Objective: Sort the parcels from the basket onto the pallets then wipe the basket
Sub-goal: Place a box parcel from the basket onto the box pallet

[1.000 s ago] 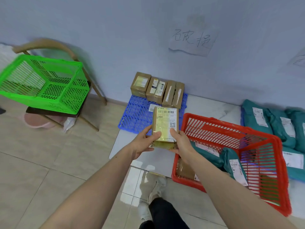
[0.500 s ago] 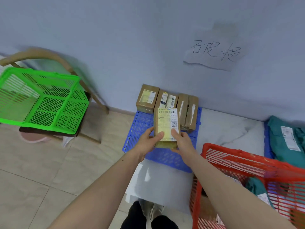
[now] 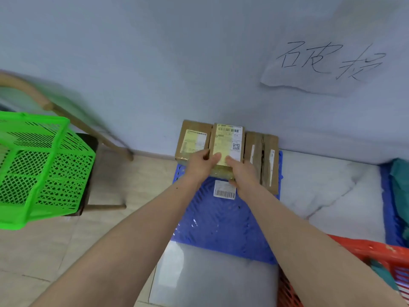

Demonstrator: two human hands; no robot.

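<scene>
**Holding one parcel at the back row of the blue pallet**

Spanning the whole background is one pale wall [image 3: 155, 52] bearing a single handwritten paper sign [image 3: 327, 65]. Below it lie two blue pallets: the near blue pallet [image 3: 221, 222] and a second at the right edge [image 3: 389, 207], carrying teal bags too cropped to count. One green basket [image 3: 39, 171] sits on a wooden chair [image 3: 66, 116] at left, and one red basket [image 3: 380, 255] shows only a corner at lower right. Two bare hands hold one brown parcel [image 3: 228, 145]: the left hand [image 3: 199, 167] and right hand [image 3: 243, 173] each keep a closed grip on its lower end, thumbs on its labelled face. It is at the pallet's back row, between one boxed parcel [image 3: 192, 140] on the left and two narrow ones [image 3: 263, 158] on the right (whether it has touched down is unclear). One loose barcode label [image 3: 224, 189] lies on the pallet.
</scene>
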